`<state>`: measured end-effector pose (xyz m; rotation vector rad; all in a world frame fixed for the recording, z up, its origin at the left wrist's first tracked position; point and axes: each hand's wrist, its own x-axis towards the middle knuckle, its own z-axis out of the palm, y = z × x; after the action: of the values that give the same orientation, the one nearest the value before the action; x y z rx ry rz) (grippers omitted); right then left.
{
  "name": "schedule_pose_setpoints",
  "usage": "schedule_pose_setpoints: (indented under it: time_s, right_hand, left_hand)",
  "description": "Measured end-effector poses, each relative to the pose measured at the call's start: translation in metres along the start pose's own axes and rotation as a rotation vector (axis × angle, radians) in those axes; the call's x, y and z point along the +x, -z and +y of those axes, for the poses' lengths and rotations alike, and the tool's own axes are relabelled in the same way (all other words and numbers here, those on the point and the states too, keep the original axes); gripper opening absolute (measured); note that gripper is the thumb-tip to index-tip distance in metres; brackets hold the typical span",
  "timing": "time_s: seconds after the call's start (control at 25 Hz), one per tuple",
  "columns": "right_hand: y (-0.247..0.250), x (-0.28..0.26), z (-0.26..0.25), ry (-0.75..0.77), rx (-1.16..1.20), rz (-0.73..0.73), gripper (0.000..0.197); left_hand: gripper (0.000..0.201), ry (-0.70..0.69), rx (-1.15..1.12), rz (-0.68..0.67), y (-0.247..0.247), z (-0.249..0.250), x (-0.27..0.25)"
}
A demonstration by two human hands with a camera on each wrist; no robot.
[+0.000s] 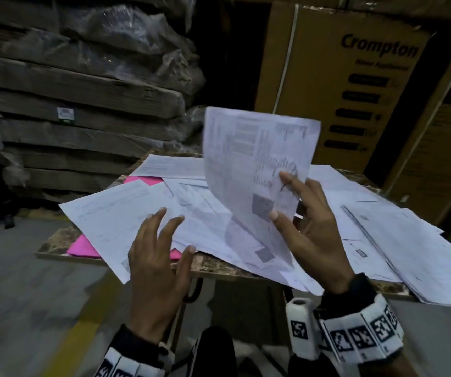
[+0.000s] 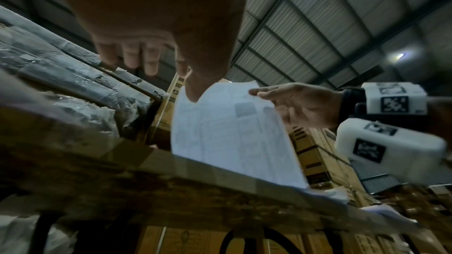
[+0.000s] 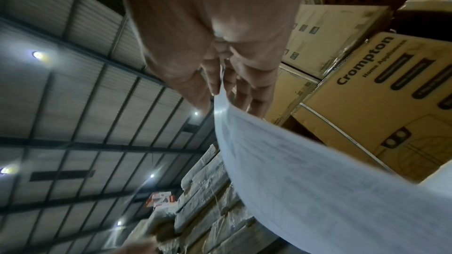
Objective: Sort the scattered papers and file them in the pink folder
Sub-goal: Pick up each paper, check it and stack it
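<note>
Several white printed papers [image 1: 126,210] lie scattered over a small brown table [image 1: 218,268]. Parts of the pink folder [image 1: 83,247] stick out from under them at the left. My right hand [image 1: 280,195] pinches one printed sheet [image 1: 257,159] between thumb and fingers and holds it upright above the pile. The right wrist view shows the sheet [image 3: 305,171] caught between the fingers [image 3: 215,84]. My left hand [image 1: 175,232] is over the near-left papers with its fingers spread and holds nothing. From the left wrist view, the lifted sheet [image 2: 227,132] stands above the table edge [image 2: 171,181].
A large Crompton carton [image 1: 354,85] stands right behind the table, with more cartons to its right. Plastic-wrapped flat cartons [image 1: 83,91] are stacked at the back left. Grey floor with a yellow line [image 1: 83,336] lies to the near left.
</note>
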<state>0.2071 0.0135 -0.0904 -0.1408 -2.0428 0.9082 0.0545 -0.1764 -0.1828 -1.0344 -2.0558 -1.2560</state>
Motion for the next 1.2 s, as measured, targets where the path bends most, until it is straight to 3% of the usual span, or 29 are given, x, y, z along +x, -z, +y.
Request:
schedule_pose_setpoints:
  time_s: [0.16, 0.28, 0.36, 0.48, 0.6, 0.76, 0.96, 1.08, 1.2]
  right_hand:
    - [0.025, 0.009, 0.005, -0.075, 0.265, 0.21, 0.064]
    - [0.038, 0.01, 0.026, -0.255, 0.361, 0.347, 0.063]
    - [0.042, 0.005, 0.041, -0.396, 0.258, 0.31, 0.058]
    - [0.045, -0.009, 0.06, -0.554, 0.145, 0.144, 0.05]
    - [0.047, -0.016, 0.071, -0.541, 0.1, 0.065, 0.045]
    - [0.05, -0.006, 0.064, -0.491, 0.193, 0.04, 0.044]
    - [0.041, 0.013, 0.063, -0.492, 0.33, 0.099, 0.038]
    - [0.038, 0.015, 0.069, -0.602, 0.178, 0.009, 0.03]
    - [0.044, 0.01, 0.082, -0.67, -0.116, -0.076, 0.031]
  left_hand:
    - [0.053, 0.06, -0.02, -0.077, -0.016, -0.02, 0.007]
    - [0.049, 0.123, -0.082, -0.089, -0.024, -0.003, 0.017]
    - [0.047, 0.202, -0.243, -0.118, -0.028, 0.013, 0.022]
    - [0.053, 0.344, -0.462, -0.187, -0.035, 0.028, 0.028]
    - [0.066, 0.411, -0.517, -0.28, -0.042, 0.028, 0.029]
    - [0.055, 0.505, -0.555, -0.363, -0.045, 0.03, 0.037]
    - [0.058, 0.521, -0.907, -0.364, -0.043, 0.032, 0.047]
    - [0.05, 0.495, -0.868, -0.339, -0.046, 0.028, 0.043]
    - [0.027, 0.587, -0.772, -0.262, -0.056, 0.024, 0.038]
